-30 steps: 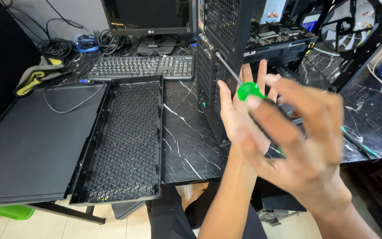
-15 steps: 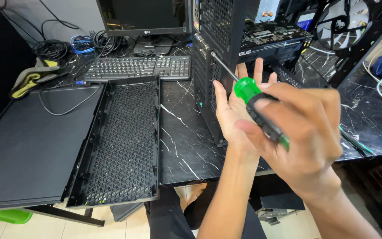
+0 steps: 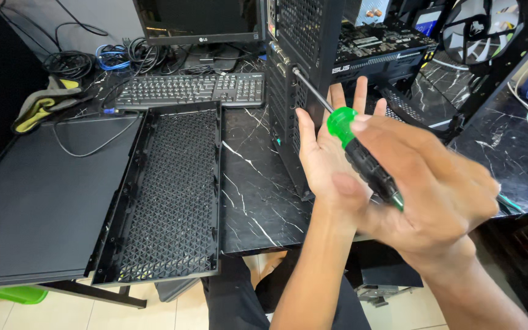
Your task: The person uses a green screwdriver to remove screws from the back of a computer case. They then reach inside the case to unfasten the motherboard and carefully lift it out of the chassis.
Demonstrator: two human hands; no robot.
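Nearest, the right hand (image 3: 435, 189) is wrapped tight round the one screwdriver (image 3: 362, 156), black grip with a green end, its shaft running up to the rear edge of the case (image 3: 297, 91). Just behind it the left hand (image 3: 331, 159) is spread flat, fingers apart, holding nothing, beside the handle. On the counter (image 3: 258, 183) lie two panels, one mesh (image 3: 172, 195), one solid (image 3: 38, 195). Farther back sit one keyboard (image 3: 190, 90) and one monitor (image 3: 197, 18).
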